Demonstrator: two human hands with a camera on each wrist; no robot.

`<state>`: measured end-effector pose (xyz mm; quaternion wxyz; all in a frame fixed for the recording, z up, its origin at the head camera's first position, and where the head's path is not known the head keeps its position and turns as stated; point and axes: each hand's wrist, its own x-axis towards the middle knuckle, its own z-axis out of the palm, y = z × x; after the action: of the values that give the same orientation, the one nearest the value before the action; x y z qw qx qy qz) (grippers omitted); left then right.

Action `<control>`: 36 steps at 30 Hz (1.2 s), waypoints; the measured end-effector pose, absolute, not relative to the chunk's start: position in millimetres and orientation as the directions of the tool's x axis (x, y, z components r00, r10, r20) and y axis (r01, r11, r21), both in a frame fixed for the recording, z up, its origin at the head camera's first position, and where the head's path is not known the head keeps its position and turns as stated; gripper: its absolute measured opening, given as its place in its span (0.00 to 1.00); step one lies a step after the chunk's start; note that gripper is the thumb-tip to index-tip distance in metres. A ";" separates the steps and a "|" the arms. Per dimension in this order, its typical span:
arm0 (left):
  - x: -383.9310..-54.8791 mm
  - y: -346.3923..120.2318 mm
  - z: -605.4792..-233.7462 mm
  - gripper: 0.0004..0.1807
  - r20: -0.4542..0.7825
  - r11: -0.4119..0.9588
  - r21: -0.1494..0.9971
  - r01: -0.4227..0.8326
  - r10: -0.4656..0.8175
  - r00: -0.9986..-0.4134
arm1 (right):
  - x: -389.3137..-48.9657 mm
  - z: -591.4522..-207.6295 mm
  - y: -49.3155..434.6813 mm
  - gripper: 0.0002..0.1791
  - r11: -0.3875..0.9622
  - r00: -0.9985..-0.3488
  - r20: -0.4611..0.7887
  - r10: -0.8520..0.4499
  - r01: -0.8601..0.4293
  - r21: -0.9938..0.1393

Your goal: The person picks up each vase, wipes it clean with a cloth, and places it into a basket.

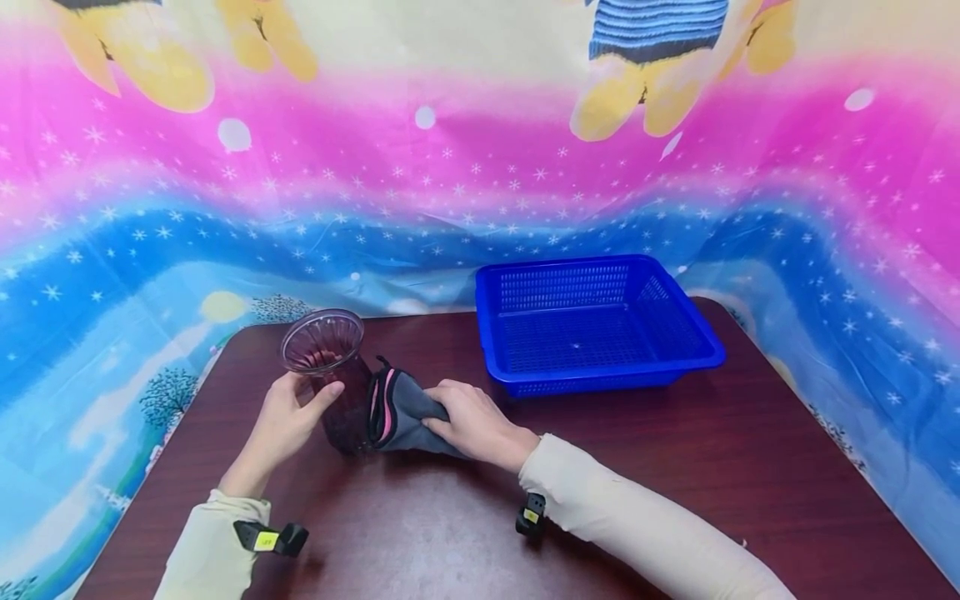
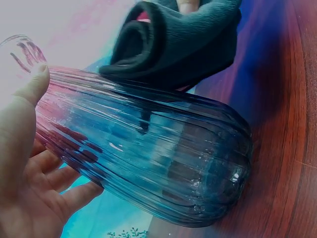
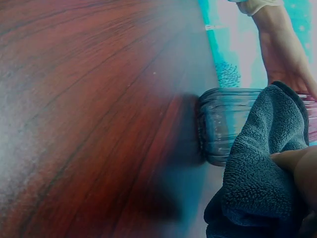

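Note:
A clear ribbed vase (image 1: 347,417) with a flared rim stands at the left of the table, tilted slightly. My left hand (image 1: 291,417) grips it just below the rim, thumb on the near side and fingers behind, as the left wrist view shows. A folded dark grey cloth (image 1: 411,408) with black edging and a pink strip is bunched in my right hand (image 1: 472,421), pinched between thumb and fingers. The cloth's folded end lies against the vase's right side. In the right wrist view the cloth (image 3: 262,173) overlaps the vase (image 3: 220,124), whose base is close over the table.
A blue plastic basket (image 1: 491,358) with perforated walls sits at the back right of the brown wooden table (image 1: 675,475). A printed curtain (image 1: 420,183) hangs behind and around the table. Each sleeve bears a small black wrist camera (image 1: 530,515).

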<state>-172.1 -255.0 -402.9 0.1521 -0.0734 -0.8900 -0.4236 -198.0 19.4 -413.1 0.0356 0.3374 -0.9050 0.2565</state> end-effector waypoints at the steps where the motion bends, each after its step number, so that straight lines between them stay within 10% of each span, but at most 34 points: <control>1: -172.0 -255.2 -403.1 0.25 0.333 0.630 0.732 0.259 0.001 -0.943 | -198.3 -414.4 19.4 0.10 0.642 -0.769 0.234 -0.596 -0.630 -0.436; 36: -170.2 -253.7 -395.3 0.25 0.296 0.614 0.752 0.239 0.010 -0.955 | -202.0 -433.8 20.7 0.08 0.720 -0.769 0.129 -0.626 -0.633 -0.284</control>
<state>-170.2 -253.7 -395.3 0.1322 -0.0702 -0.8886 -0.4337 -202.0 20.7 -433.8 0.0120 0.3394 -0.9273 0.1574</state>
